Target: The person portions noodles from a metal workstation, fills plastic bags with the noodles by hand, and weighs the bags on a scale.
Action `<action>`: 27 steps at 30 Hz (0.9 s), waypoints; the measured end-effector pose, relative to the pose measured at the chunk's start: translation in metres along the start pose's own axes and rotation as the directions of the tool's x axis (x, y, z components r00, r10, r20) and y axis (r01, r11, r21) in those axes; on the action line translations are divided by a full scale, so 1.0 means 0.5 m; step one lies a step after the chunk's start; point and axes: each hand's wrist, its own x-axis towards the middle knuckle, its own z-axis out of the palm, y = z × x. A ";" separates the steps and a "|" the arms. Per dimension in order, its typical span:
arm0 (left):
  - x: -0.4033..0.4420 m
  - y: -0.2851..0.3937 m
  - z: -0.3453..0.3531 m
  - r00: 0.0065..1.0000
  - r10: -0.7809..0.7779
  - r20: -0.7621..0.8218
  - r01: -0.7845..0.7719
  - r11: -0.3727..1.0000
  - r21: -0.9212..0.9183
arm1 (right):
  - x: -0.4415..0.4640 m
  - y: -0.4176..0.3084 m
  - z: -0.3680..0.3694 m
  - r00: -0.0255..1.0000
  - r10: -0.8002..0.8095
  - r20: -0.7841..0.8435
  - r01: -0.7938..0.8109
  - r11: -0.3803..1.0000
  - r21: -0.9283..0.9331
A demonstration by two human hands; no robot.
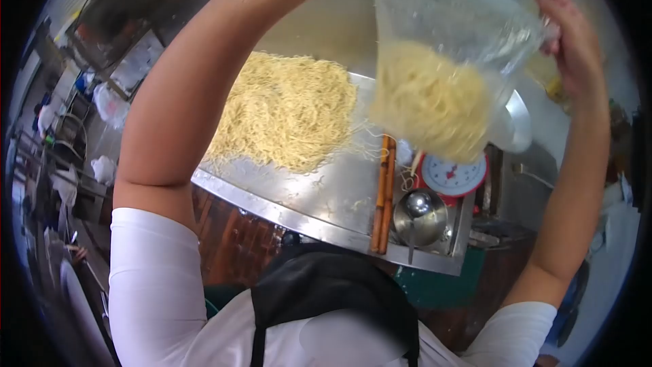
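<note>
A clear plastic bag (451, 13) with yellow noodles (435, 98) in its lower part hangs above the right side of the metal table. My right hand (567, 37) grips the bag's right edge, with its fingers closed on the plastic. My left forearm crosses upward to the top edge beside the bag's upper left corner, and the hand itself is out of frame. A broad heap of loose noodles (292, 112) lies on the metal table (319, 194), partly behind my left arm.
Two brown sticks (383, 197) lie side by side on the table. Right of them are a metal bowl (424, 228) with a ladle and a round dial scale (454, 173). A fan (112, 17) and racks stand at the left.
</note>
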 end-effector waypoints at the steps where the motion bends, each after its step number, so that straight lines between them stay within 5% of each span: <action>1: -0.028 -0.014 -0.025 0.995 -0.011 0.101 0.010 1.000 0.012 | -0.018 0.015 0.023 0.991 0.037 0.127 -0.034 0.999 -0.031; 2: -0.062 -0.024 -0.046 0.979 -0.022 0.201 0.018 1.000 0.022 | -0.047 0.033 0.044 0.965 0.076 0.250 -0.061 0.996 -0.068; 3: -0.131 -0.041 -0.032 0.987 0.101 0.126 -0.116 0.987 0.114 | -0.076 0.057 0.075 0.933 0.166 0.318 -0.138 0.984 -0.111; 5: -0.254 -0.032 -0.039 0.962 -0.007 0.274 -0.004 0.999 0.039 | -0.152 0.104 0.143 0.841 0.345 0.416 -0.303 0.938 -0.166; 8: -0.452 -0.041 -0.012 0.840 -0.143 0.524 0.131 0.990 0.060 | -0.272 0.247 0.227 0.710 0.301 0.637 -0.236 0.954 -0.187; 9: -0.517 -0.064 0.010 0.782 -0.190 0.593 0.202 0.978 0.047 | -0.316 0.306 0.254 0.713 0.240 0.659 -0.079 0.961 -0.265; 11: -0.617 -0.094 0.032 0.760 -0.292 0.581 0.360 0.933 -0.003 | -0.361 0.308 0.290 0.486 0.592 0.642 -0.529 0.785 -0.323; 12: -0.631 -0.100 0.018 0.771 -0.348 0.533 0.444 0.894 -0.057 | -0.380 0.339 0.294 0.520 0.538 0.664 -0.590 0.788 -0.176; 15: -0.671 -0.129 -0.010 0.753 -0.509 0.417 0.617 0.767 -0.176 | -0.436 0.400 0.329 0.698 0.615 0.367 -0.712 0.650 0.266; 17: -0.694 -0.145 -0.009 0.727 -0.581 0.367 0.681 0.678 -0.277 | -0.520 0.490 0.395 0.831 0.421 0.364 -0.412 0.905 -0.105; 18: -0.706 -0.146 -0.001 0.717 -0.600 0.354 0.697 0.630 -0.343 | -0.538 0.461 0.422 0.775 0.374 0.510 -0.288 0.926 -0.242; 19: -0.717 -0.147 0.008 0.707 -0.619 0.342 0.705 0.580 -0.408 | -0.547 0.424 0.455 0.687 0.342 0.641 -0.136 0.927 -0.350; 22: -0.777 -0.165 0.037 0.664 -0.609 0.435 0.738 0.437 -0.514 | -0.545 0.378 0.565 0.743 0.185 0.643 0.278 0.789 -0.548; 25: -0.791 -0.154 0.024 0.730 -0.650 0.211 0.647 0.559 -0.519 | -0.570 0.474 0.645 0.890 0.077 0.449 -0.019 0.991 -0.132; 27: -0.854 -0.183 0.083 0.792 -0.536 0.293 0.611 0.680 -0.406 | -0.567 0.487 0.675 0.865 0.191 0.463 -0.162 0.981 -0.103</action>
